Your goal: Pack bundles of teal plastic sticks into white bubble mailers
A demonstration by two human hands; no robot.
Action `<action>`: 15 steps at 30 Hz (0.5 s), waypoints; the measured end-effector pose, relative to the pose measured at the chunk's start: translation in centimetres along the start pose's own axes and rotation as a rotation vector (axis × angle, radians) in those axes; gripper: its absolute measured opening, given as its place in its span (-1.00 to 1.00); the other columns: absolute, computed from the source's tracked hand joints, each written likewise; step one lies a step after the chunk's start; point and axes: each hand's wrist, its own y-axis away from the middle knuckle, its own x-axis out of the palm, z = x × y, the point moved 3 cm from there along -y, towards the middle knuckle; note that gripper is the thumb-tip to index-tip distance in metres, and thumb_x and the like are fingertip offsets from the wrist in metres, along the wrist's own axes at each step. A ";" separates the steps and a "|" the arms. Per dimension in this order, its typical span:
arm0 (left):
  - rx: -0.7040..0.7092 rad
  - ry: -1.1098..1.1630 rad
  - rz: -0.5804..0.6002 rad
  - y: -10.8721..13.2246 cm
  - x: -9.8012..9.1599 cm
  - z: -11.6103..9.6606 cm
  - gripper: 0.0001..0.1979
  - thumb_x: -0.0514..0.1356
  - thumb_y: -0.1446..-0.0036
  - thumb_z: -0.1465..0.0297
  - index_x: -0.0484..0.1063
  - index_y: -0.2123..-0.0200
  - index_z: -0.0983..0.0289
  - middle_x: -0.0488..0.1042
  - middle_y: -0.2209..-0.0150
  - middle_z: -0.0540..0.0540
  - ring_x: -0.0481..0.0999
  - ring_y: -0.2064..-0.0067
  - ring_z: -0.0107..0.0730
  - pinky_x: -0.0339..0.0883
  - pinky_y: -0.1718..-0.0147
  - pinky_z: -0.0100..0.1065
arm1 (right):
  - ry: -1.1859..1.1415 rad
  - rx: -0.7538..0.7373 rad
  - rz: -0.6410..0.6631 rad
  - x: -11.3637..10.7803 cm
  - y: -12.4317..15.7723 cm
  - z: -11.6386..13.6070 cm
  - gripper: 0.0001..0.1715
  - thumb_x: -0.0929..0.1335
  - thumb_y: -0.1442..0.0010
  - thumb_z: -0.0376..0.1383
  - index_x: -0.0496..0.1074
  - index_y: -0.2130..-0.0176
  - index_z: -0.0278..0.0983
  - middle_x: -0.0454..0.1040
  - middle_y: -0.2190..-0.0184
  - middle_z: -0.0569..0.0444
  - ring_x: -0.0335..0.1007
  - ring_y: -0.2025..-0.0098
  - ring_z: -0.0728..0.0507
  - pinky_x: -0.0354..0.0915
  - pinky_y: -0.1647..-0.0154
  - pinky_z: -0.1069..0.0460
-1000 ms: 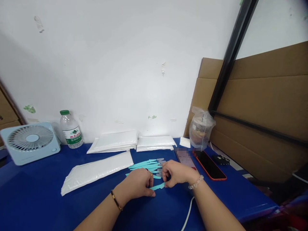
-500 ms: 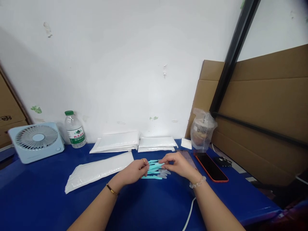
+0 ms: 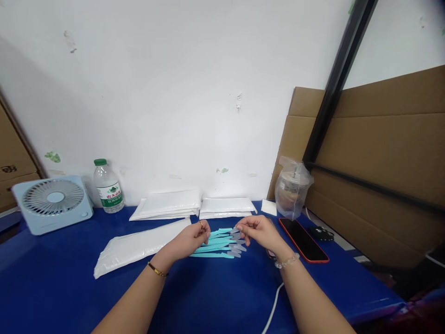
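Note:
Several slim turquoise eyebrow razors [image 3: 219, 246] with translucent blade covers lie side by side on the blue table. My left hand [image 3: 193, 239] is closed around the handle end of the topmost eyebrow razor [image 3: 223, 231]. At its other end, my right hand [image 3: 259, 232] pinches the clear cover between thumb and forefinger. The remaining razors fan out just below both hands, their covers pointing right. My left fingers hide part of the handles.
White padded packets [image 3: 167, 204] line the wall, and one longer packet [image 3: 139, 246] lies left of my hands. A blue fan [image 3: 55, 199] and water bottle [image 3: 109, 188] stand left. An orange-edged phone [image 3: 304, 241], bagged drink cup [image 3: 292, 190] and white cable [image 3: 273, 311] are right.
My left hand has shifted slightly left along the handles. My right hand has slid to the cover end of the top razor, so more of the turquoise handles shows between the hands.

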 end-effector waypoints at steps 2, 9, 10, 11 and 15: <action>0.004 -0.018 0.010 0.1 0.1 -0.2 -0.78 -0.03 -0.16 0.19 0.19 0.33 0.23 0.32 0.44 -0.05 0.10 0.51 -0.53 0.03 0.54 -0.47 | -0.001 -0.001 0.013 0.4 0.0 0.1 -0.59 0.37 -0.08 -0.05 0.49 0.32 -0.37 0.47 0.56 0.08 0.34 0.64 0.03 0.30 0.57 0.11; 0.021 -0.010 0.023 0.3 0.6 -0.9 -0.79 -0.02 -0.15 0.20 0.20 0.33 0.24 0.31 0.44 -0.05 0.14 0.48 -0.52 0.06 0.52 -0.47 | -0.081 0.018 0.065 1.4 -0.3 -0.5 -0.60 0.37 -0.08 -0.05 0.46 0.33 -0.37 0.46 0.54 0.09 0.39 0.61 0.01 0.28 0.57 0.12; 0.020 -0.001 0.023 0.2 0.7 -0.9 -0.78 -0.03 -0.16 0.20 0.20 0.32 0.24 0.31 0.44 -0.05 0.14 0.48 -0.52 0.07 0.52 -0.47 | -0.085 0.021 0.067 1.5 -0.3 -0.5 -0.60 0.37 -0.08 -0.05 0.46 0.32 -0.37 0.46 0.53 0.08 0.40 0.61 0.00 0.28 0.57 0.12; 0.018 0.010 0.023 0.1 0.9 -0.8 -0.78 -0.03 -0.16 0.19 0.19 0.32 0.23 0.32 0.43 -0.05 0.15 0.48 -0.52 0.06 0.53 -0.47 | -0.089 0.022 0.065 1.6 -0.4 -0.6 -0.60 0.37 -0.09 -0.05 0.46 0.32 -0.37 0.47 0.53 0.08 0.40 0.61 0.00 0.27 0.57 0.12; 0.028 0.040 0.016 0.0 1.2 -0.6 -0.74 -0.04 -0.17 0.15 0.20 0.32 0.23 0.32 0.44 -0.05 0.15 0.49 -0.52 0.06 0.54 -0.47 | -0.103 0.020 0.048 1.8 -0.4 -0.5 -0.59 0.37 -0.08 -0.04 0.45 0.32 -0.36 0.47 0.54 0.07 0.40 0.61 -0.01 0.30 0.56 0.11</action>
